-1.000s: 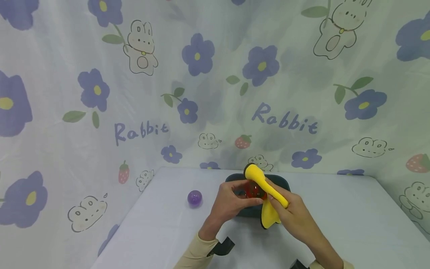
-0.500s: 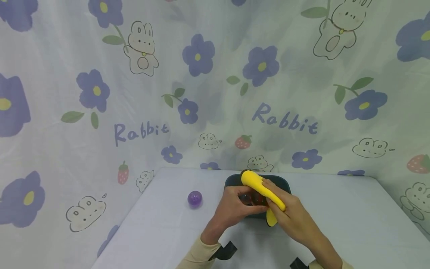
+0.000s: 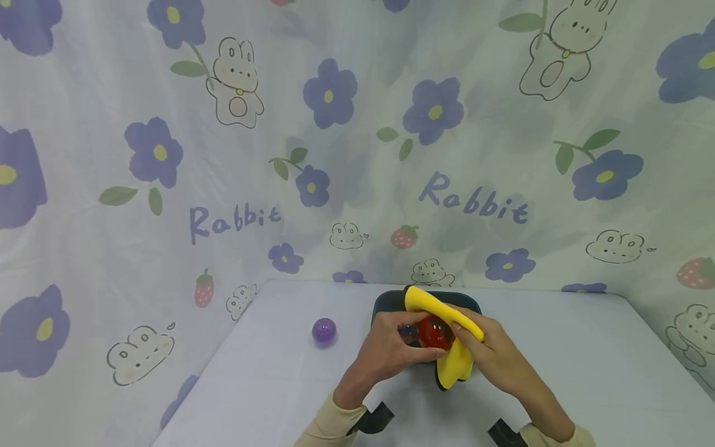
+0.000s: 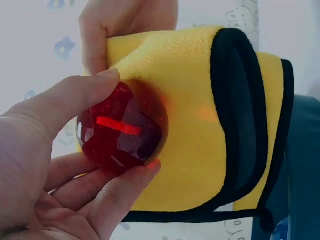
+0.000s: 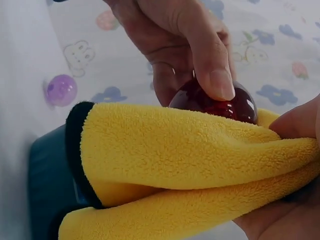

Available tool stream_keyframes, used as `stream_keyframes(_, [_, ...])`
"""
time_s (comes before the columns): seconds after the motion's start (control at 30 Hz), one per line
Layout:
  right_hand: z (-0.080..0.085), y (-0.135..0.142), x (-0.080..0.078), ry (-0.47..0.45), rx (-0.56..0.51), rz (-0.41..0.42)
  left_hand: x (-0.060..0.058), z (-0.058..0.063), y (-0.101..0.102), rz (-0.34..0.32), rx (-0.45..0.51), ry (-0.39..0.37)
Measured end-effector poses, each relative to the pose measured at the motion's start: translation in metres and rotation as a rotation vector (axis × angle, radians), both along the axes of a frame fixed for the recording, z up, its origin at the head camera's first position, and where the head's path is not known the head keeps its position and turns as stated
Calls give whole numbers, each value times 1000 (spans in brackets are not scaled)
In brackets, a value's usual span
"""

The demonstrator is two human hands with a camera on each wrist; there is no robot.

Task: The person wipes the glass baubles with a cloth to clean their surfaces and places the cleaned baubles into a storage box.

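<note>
A glossy see-through red ball is gripped by my left hand, thumb on one side and fingertips on the other, as the left wrist view shows. My right hand holds a folded yellow cloth with dark edging and lays it against the red ball. In the right wrist view the cloth covers the lower part of the ball. Both hands are above a dark teal bin, whose inside is mostly hidden behind them.
A purple see-through ball lies on the white table, left of the bin. Something blue and shiny shows inside the bin. A curtain printed with flowers and rabbits hangs behind the table.
The cloth and red ball dipped slightly toward the bin, then the cloth shifted right, showing more of the ball. The left hand moved a little right and down. The purple ball stayed put.
</note>
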State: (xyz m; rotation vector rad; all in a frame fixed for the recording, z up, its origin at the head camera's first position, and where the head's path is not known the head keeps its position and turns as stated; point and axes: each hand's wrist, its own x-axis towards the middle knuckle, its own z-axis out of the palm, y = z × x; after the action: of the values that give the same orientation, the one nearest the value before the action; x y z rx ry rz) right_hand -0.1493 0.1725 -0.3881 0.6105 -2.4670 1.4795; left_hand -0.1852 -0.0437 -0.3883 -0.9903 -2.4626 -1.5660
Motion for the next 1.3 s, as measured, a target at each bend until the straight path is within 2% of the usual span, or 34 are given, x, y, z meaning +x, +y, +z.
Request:
stream_keyframes(0.13, [-2, 3, -3, 12, -22, 42, 0, 1, -1, -18, 33, -10])
stream_keyframes(0.3, [-2, 5, -4, 10, -44, 73, -2, 2, -2, -35, 109, -59])
stream_keyframes(0.57, [1, 6, -2, -27, -40, 62, -3, 1, -2, -36, 198, -120])
stream_keyframes(0.8, [2, 2, 0, -55, -26, 27, -7, -2, -3, 30, 240, -136])
stream_keyframes(0.97, [5, 0, 2, -72, -21, 11, -5, -2, 0, 62, 247, -133])
stream_keyframes(1.17, [10, -1, 5, -96, -19, -13, -3, -2, 3, 84, 256, -104])
stream_keyframes(1.3, [11, -2, 7, -107, -5, -21, -4, -3, 3, 117, 216, -73])
